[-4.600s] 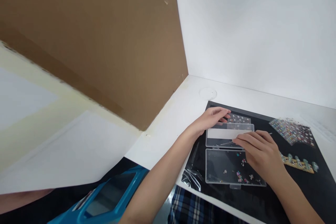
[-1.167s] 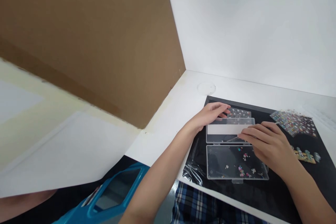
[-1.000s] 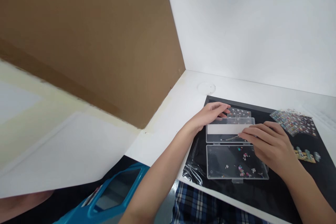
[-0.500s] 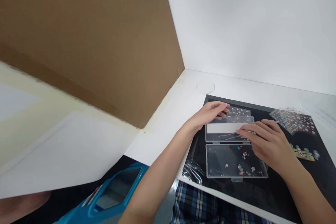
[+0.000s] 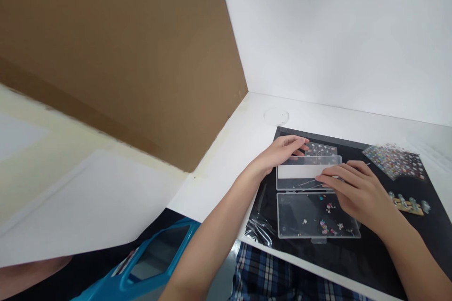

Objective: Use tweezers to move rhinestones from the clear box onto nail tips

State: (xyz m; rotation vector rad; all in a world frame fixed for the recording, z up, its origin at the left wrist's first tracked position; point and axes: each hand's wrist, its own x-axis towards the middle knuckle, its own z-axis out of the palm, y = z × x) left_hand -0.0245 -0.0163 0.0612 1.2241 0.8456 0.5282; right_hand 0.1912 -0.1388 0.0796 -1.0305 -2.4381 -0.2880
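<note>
A hinged clear plastic case (image 5: 295, 216) lies opened out, its near half holding loose rhinestones (image 5: 324, 226). Across the far half runs a white strip (image 5: 300, 171). My right hand (image 5: 360, 193) is closed on thin metal tweezers (image 5: 306, 183), whose tips point left over that far half. At the case's far left corner rests my left hand (image 5: 282, 151), fingers loosely stretched and apart. Just beyond those fingertips is a small clear sheet of gems (image 5: 321, 150), partly covered by the case.
Beneath the case is a black mat (image 5: 353, 263). Right of my hand lie a larger sheet of colourful gems (image 5: 395, 162) and a row of decorated nail tips (image 5: 409, 204). A clear round disc (image 5: 276, 116) sits behind. A cardboard panel (image 5: 141, 56) stands left; a blue plastic frame (image 5: 141, 268) is below.
My right hand and the tweezers have shifted very slightly left, with the tips tilted a little. My left hand stays in place.
</note>
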